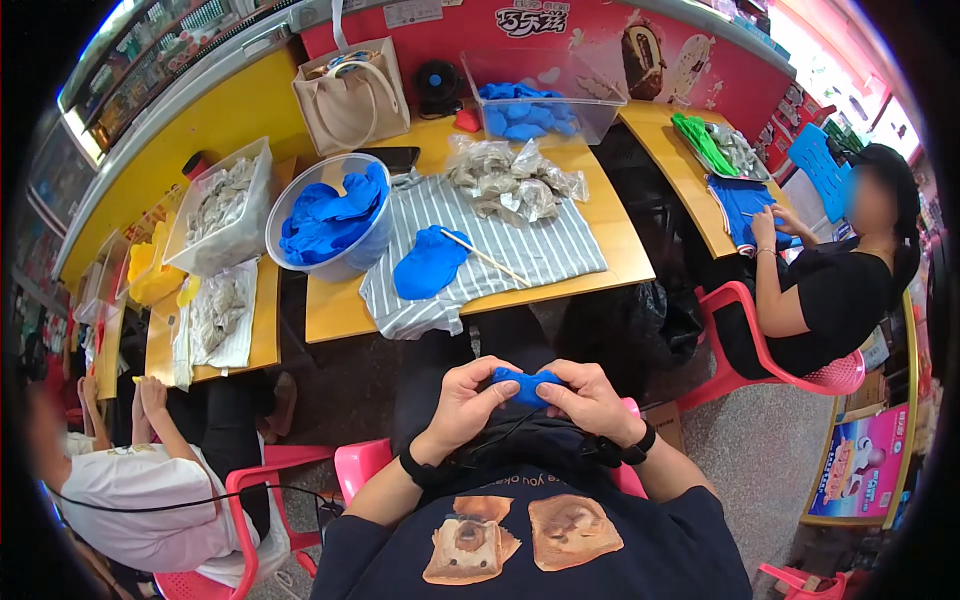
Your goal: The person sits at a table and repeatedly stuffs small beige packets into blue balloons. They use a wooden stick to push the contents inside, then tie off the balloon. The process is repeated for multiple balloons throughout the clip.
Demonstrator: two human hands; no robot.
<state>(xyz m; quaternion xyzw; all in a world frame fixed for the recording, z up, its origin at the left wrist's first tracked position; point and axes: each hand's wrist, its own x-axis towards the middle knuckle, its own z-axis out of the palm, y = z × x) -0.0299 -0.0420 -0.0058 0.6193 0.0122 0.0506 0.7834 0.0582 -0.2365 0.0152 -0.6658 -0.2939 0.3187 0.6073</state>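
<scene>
Both my hands meet in front of my chest, over my lap, and pinch a small bunched blue cloth piece (525, 388) between thumbs and fingers. My left hand (466, 402) grips its left end, my right hand (598, 402) its right end. Beyond them, on the table, a larger rounded blue cloth piece (425, 268) lies flat on a grey-and-white striped cloth (545, 250). A thin wooden stick (485, 257) rests partly across that piece. A round clear tub (283, 262) full of similar blue pieces stands left of it.
Crumpled pale grey pieces in clear plastic (510, 180) lie at the table's back. Behind stand a clear bin (600, 118), a beige tote bag (335, 110) and a small black fan (437, 85). Co-workers sit on pink chairs at left and right; the right one (840, 290) handles blue cloth.
</scene>
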